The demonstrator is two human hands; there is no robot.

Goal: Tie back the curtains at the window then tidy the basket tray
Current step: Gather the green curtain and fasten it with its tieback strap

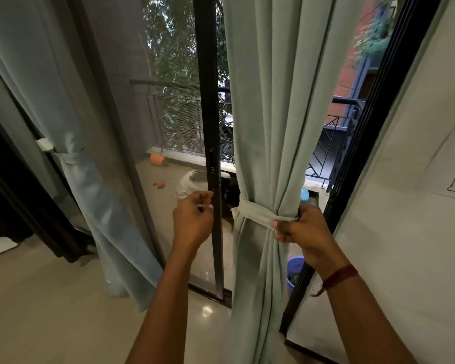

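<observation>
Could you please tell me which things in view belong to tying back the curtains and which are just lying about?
In use: right curtain, its tieback, right hand, left hand, left curtain already tied.

Lying about: orange pot, blue bucket, white bag.
</observation>
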